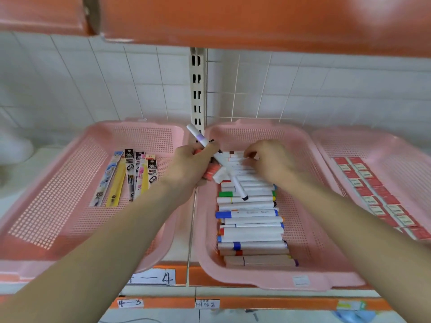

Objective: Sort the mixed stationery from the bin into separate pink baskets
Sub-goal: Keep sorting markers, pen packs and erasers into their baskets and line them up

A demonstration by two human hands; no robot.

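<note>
Nearest me, at 6 o'clock, the shelf edge carries paper labels. Just beyond sits the middle basket, where markers lie crosswise in a neat stack running toward 12 o'clock, side by side so that more will fit. At 9 o'clock the left basket holds flat refills fanned lengthwise. At 3 o'clock the right basket has small red boxes in rows.

My left hand hovers over the gap between the left and middle baskets, fingers wrapped round a bunch of markers kept as a supply. One long pen sticks out of it toward 11 o'clock. My right hand is at the stack's far end, fingers bent down onto the top markers. Whether it pinches one or only presses it level, I cannot tell through the blur. I judge the next marker goes there.
</note>
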